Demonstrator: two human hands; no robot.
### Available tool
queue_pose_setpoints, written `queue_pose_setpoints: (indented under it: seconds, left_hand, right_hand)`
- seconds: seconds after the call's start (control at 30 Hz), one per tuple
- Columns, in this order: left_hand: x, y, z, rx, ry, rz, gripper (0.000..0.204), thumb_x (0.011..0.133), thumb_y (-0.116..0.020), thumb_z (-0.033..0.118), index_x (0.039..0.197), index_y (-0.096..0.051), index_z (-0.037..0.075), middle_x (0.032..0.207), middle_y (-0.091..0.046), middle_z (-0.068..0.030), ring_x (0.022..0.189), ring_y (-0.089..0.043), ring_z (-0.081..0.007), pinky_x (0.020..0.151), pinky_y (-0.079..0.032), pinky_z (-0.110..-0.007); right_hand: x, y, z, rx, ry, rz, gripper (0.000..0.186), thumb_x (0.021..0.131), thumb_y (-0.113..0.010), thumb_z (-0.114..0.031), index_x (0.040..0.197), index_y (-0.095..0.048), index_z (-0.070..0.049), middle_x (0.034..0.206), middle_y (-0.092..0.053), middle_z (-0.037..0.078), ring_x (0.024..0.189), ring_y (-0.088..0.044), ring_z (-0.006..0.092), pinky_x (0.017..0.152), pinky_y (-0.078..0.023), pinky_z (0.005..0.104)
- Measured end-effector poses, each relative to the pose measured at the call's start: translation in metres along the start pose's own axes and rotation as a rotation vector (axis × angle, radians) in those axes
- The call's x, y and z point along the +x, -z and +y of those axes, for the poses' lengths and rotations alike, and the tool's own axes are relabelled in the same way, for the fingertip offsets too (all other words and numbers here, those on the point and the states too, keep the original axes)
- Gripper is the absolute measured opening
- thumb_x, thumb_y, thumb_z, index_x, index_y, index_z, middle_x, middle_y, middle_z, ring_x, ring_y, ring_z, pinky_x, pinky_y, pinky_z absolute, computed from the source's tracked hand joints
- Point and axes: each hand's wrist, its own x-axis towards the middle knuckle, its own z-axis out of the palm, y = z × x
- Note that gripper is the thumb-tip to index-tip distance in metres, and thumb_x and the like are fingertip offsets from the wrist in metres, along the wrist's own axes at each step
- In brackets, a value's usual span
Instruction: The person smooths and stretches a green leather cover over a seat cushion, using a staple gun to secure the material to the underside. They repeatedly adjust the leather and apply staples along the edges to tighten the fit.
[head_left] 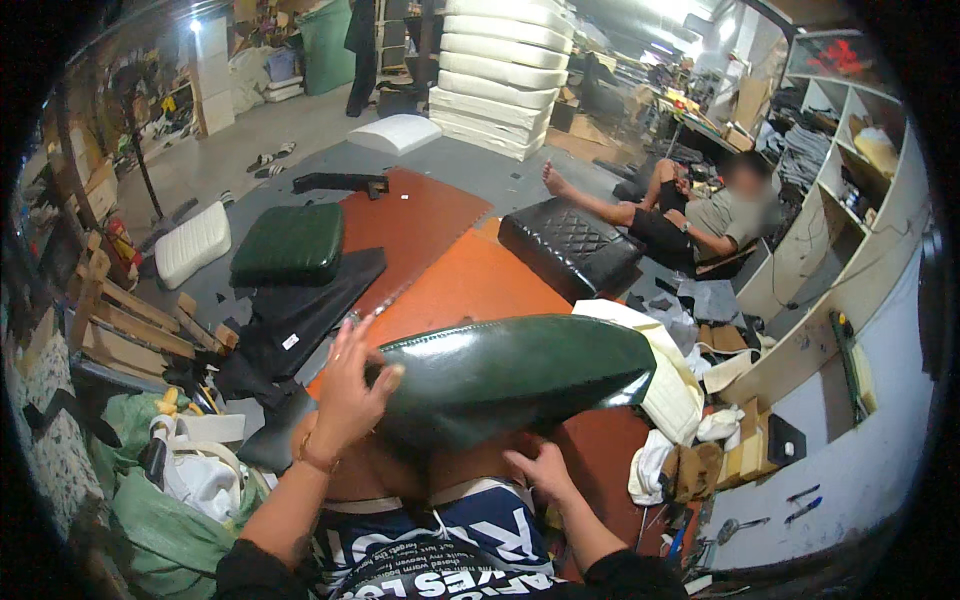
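A glossy dark green upholstered cushion (pixel 500 375) with a stitched seam along its far edge lies across my lap. At its left end is my left hand (pixel 352 385), upright with fingers stretched and thumb apart. The thumb is close to the cushion's edge; I cannot tell whether it touches. Below the cushion's near edge my right hand (pixel 545 468) has its thumb apart from the fingers, and some fingertips are hard to make out against the green. Neither hand shows a grip on the cushion. Orange and brown sheet material (pixel 450 285) lies on the floor beyond it.
A black quilted cushion (pixel 570 245) and another green cushion (pixel 288 243) lie ahead. A seated person (pixel 700 215) is at the right, beside white shelving (pixel 800 270). White foam pads (pixel 500 75) are stacked at the back. A green sack (pixel 150 520) lies near left.
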Motion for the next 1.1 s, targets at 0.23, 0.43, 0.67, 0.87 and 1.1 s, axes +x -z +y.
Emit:
queue_pose_setpoints:
  seconds: [0.23, 0.43, 0.67, 0.87, 1.1]
  left_hand:
    - [0.045, -0.045, 0.064, 0.485, -0.103, -0.168, 0.081, 0.098, -0.063, 0.063, 0.148, -0.055, 0.0, 0.147, -0.059, -0.018, 0.138, -0.054, -0.0377, 0.118, -0.036, -0.058]
    - [0.026, -0.039, 0.07, 0.516, -0.106, -0.234, 0.105, 0.088, -0.067, 0.072, 0.153, -0.047, -0.007, 0.154, -0.052, -0.0238, 0.146, -0.046, -0.0403, 0.122, -0.031, -0.055]
    - [-0.001, -0.032, 0.069, 0.597, -0.109, -0.232, 0.143, 0.059, -0.079, 0.085, 0.159, -0.037, -0.008, 0.17, -0.034, -0.0251, 0.158, -0.031, -0.0409, 0.129, -0.02, -0.059]
    - [0.038, -0.049, 0.048, 0.658, -0.143, -0.17, 0.139, 0.053, -0.087, 0.074, 0.159, -0.041, -0.003, 0.166, -0.041, -0.0226, 0.154, -0.039, -0.0399, 0.126, -0.029, -0.061]
    - [0.122, -0.057, -0.01, 0.691, -0.154, -0.128, 0.125, 0.058, -0.083, 0.078, 0.153, -0.052, 0.004, 0.158, -0.054, -0.017, 0.148, -0.049, -0.035, 0.121, -0.038, -0.06]
  right_hand:
    - [0.019, -0.072, -0.07, 1.114, -0.247, -0.214, 0.047, 0.102, -0.073, -0.049, 0.107, -0.07, -0.002, 0.086, -0.07, 0.005, 0.07, -0.065, 0.0175, 0.067, -0.054, 0.0335]
    - [-0.012, -0.079, -0.048, 0.611, 0.074, -0.062, 0.053, 0.108, -0.064, -0.044, 0.075, -0.067, -0.003, 0.069, -0.059, -0.003, 0.063, -0.05, 0.0081, 0.058, -0.04, 0.0307]
    - [-0.023, -0.087, -0.038, 0.475, 0.19, -0.056, 0.044, 0.11, -0.063, -0.034, 0.082, -0.069, 0.0, 0.067, -0.061, 0.003, 0.063, -0.053, 0.0117, 0.059, -0.043, 0.0333]
    - [0.045, -0.062, -0.011, 0.039, 0.162, -0.011, 0.037, 0.102, -0.07, -0.033, 0.095, -0.075, 0.003, 0.079, -0.069, 0.025, 0.066, -0.068, 0.0272, 0.065, -0.051, 0.0433]
    - [-0.035, -0.001, 0.239, -0.572, -0.42, 0.292, 0.074, 0.084, -0.081, -0.043, 0.132, -0.06, 0.008, 0.123, -0.068, 0.034, 0.117, -0.065, 0.05, 0.101, -0.053, 0.0551]
